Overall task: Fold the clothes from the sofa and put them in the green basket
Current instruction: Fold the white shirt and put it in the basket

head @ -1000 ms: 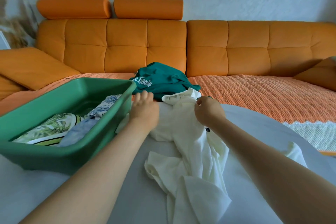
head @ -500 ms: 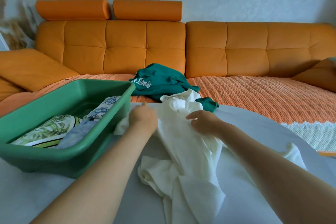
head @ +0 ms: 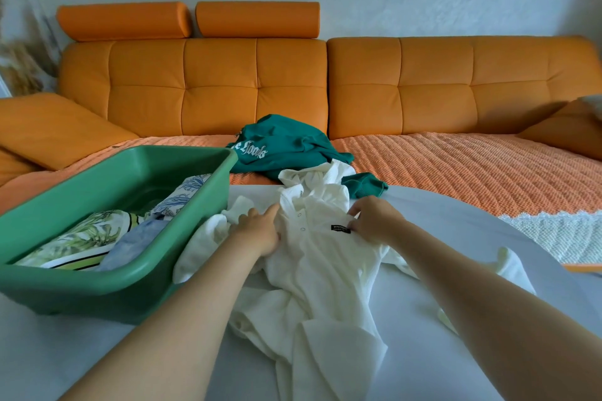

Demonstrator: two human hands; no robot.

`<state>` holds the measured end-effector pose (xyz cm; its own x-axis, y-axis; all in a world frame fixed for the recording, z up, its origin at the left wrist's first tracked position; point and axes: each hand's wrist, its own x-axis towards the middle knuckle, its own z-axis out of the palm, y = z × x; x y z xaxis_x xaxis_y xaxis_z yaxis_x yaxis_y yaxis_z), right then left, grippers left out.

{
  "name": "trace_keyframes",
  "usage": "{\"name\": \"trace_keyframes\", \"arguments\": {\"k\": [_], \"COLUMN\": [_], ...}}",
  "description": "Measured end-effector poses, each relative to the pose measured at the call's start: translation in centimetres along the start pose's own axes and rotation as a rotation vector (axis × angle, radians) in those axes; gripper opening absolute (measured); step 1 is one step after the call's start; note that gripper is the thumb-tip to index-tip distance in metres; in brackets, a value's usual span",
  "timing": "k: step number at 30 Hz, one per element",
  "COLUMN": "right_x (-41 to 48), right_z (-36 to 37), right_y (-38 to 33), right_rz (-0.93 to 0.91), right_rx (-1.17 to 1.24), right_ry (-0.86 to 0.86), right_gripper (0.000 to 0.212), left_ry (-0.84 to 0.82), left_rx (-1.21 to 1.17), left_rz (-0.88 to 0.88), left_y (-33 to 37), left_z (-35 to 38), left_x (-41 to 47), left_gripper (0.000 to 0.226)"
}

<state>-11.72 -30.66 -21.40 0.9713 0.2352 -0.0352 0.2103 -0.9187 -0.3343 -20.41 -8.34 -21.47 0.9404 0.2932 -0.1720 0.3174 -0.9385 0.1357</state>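
Note:
A crumpled white polo shirt (head: 325, 277) lies on the pale table, its collar towards the sofa and a small black label on its chest. My left hand (head: 259, 231) holds the fabric at the shirt's left shoulder, right beside the green basket (head: 107, 290). My right hand (head: 374, 221) pinches the shirt next to the black label. The basket stands at the table's left and holds several folded clothes, a leaf-print one and a blue one among them. A dark green sweatshirt (head: 280, 150) with white lettering lies bunched on the sofa seat behind the shirt.
The orange sofa (head: 423, 88) runs across the back, with an orange knitted throw (head: 472, 172) on its seat and cushions at both ends. The round pale table (head: 472, 238) ends at the right, where a white lace edge (head: 553, 228) shows.
Both hands drew the shirt's top towards me and apart, spreading the chest open so the buttons and black label now show. The basket and green sweatshirt have not moved.

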Motion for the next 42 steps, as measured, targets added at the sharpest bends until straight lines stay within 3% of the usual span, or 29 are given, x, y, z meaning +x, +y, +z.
{"name": "trace_keyframes", "arguments": {"k": [4,7,11,16,17,19,21,22,26,31,34,37,40,42], "right_x": [0.1,0.2,0.6,0.6,0.4,0.0,-0.4,-0.6,-0.8,-2.2,-4.4,-6.9,-9.6,-11.1], "right_z": [-1.9,-3.0,-2.5,-1.0,-0.8,-0.3,0.3,0.6,1.2,0.7,-0.2,-0.9,-1.1,-1.2], "right_y": [0.9,3.3,4.8,2.0,1.3,0.2,-0.4,-0.4,0.5,-0.2,-1.6,-3.3,-4.7,-5.2], "right_rz": [0.092,0.120,0.115,-0.154,-0.253,-0.377,-0.368,-0.345,-0.337,-0.340,-0.335,-0.348,-0.376,-0.346], "right_rx": [-0.060,-0.081,-0.066,0.033,0.035,0.026,-0.035,-0.109,-0.437,-0.400,-0.178,-0.121,-0.185,-0.225], "right_ry": [0.362,0.503,0.458,0.378,0.341,0.192,0.007,-0.081,-0.205,0.001,0.142,0.077,-0.085,-0.179], "right_gripper": [0.020,0.022,0.029,0.052,0.050,0.040,0.034,0.036,0.049,0.050,0.034,0.013,0.038,0.061], "left_ry": [0.066,0.315,0.449,0.538,0.488,0.215,-0.033,-0.065,0.034,0.273,0.100,-0.106,-0.223,-0.203], "left_rx": [-0.003,0.265,0.318,0.300,0.215,0.030,0.034,0.100,0.093,0.024,-0.247,-0.309,-0.300,-0.212], "left_rz": [0.034,-0.098,-0.079,0.268,0.307,0.298,0.242,0.232,0.271,0.450,0.417,0.392,0.394,0.415], "left_y": [-0.9,-1.1,-1.9,-0.6,-0.2,0.3,0.5,0.5,0.0,0.2,0.0,-0.5,-1.3,-1.9], "left_z": [0.7,-1.3,-1.8,0.0,0.0,0.2,0.9,1.2,1.0,-0.2,-1.2,-1.4,-0.8,-0.3], "left_x": [0.5,1.0,1.8,1.8,1.8,1.8,1.8,1.9,1.5,-0.5,-2.5,-4.4,-6.0,-6.6], "left_gripper": [0.061,0.054,0.061,0.047,0.038,0.032,0.052,0.059,0.056,0.037,0.029,0.026,0.031,0.043]}}
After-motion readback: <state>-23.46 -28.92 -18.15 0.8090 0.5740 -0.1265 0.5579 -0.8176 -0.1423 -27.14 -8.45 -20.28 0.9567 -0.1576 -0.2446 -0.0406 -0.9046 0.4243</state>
